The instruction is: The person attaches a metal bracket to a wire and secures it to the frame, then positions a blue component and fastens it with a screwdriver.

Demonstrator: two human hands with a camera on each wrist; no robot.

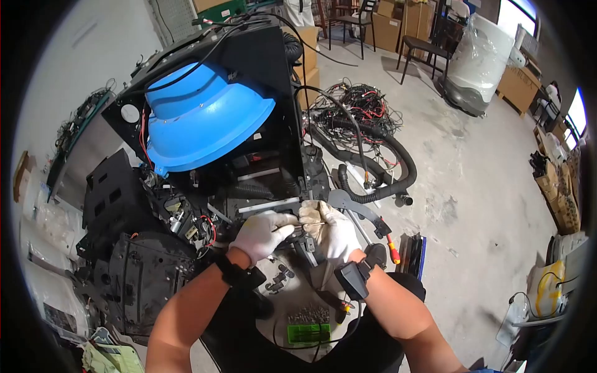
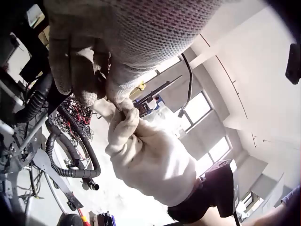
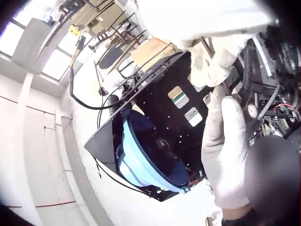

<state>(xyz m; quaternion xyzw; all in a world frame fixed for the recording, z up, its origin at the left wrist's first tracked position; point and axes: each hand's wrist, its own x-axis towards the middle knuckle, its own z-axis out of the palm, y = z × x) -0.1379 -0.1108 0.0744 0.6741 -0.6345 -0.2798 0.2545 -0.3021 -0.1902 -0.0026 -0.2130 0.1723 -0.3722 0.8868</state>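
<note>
Both hands wear white knit gloves and meet in front of the person's lap. The right hand (image 1: 329, 231) grips a thin rod (image 3: 206, 47), which shows between its fingers and points toward the left hand. The left hand (image 1: 266, 233), its thumb and fingers drawn together, pinches a small dark part (image 3: 241, 100) at the rod's end; the fingers largely hide that part. In the left wrist view, the right hand's fingertips (image 2: 123, 115) come right up to the left thumb. Below the hands stands a grey bracket-like piece (image 1: 306, 248).
A black cabinet with a blue funnel-shaped piece (image 1: 205, 127) stands ahead. Tangled wires (image 1: 367, 112) and a black corrugated hose (image 1: 404, 168) lie on the floor at right. A red-yellow screwdriver (image 1: 393, 250) lies close by. A green tray (image 1: 308, 334) sits beside scattered screws (image 1: 309, 314).
</note>
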